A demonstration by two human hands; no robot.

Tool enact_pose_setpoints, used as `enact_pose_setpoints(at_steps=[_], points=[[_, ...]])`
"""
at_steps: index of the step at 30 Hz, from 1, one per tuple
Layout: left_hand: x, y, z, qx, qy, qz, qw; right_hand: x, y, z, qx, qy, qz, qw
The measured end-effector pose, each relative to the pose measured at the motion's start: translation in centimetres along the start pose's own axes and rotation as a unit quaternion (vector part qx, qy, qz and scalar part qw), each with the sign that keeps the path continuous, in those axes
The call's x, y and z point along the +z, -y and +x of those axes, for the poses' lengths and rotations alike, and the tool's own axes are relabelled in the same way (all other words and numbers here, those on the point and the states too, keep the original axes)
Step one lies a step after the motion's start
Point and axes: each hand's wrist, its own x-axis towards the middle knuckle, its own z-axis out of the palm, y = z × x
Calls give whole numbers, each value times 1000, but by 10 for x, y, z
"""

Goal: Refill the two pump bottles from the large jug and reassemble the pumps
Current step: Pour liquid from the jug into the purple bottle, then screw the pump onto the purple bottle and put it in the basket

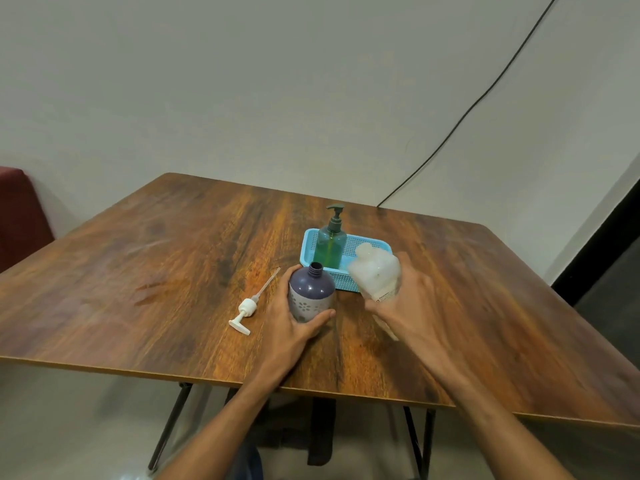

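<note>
Your left hand [294, 327] is gripping the open purple bottle [311, 292]; your right hand [408, 306] is clutching the jug [375, 273], crowding the blue basket [313, 261]; the pump [247, 308] is lying left.

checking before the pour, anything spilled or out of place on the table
A reddish wet-looking smear marks the table left of the loose white pump, possibly a spill. The pump lies flat because the purple bottle is open. Nothing else looks odd.
</note>
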Motion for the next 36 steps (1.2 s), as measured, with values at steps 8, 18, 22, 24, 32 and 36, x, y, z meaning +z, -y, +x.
enact_pose_setpoints(at_steps=[8,18,22,24,32,36], points=[[0,-4,0,-8,4,14,1000,32,-20,-34,106,-106,264,953],[1,-8,-3,-20,12,42,999,41,-22,-51,148,-141,315,927],[1,-10,-3,-32,16,44,998,42,-25,-55,151,-131,332,922],[1,-9,-3,-44,21,39,998,40,-26,-57,151,-128,340,919],[-11,-9,-9,-62,35,26,997,28,-6,-88,170,-217,306,911],[-32,-17,-22,-31,21,25,999,36,27,-114,101,-316,284,900]])
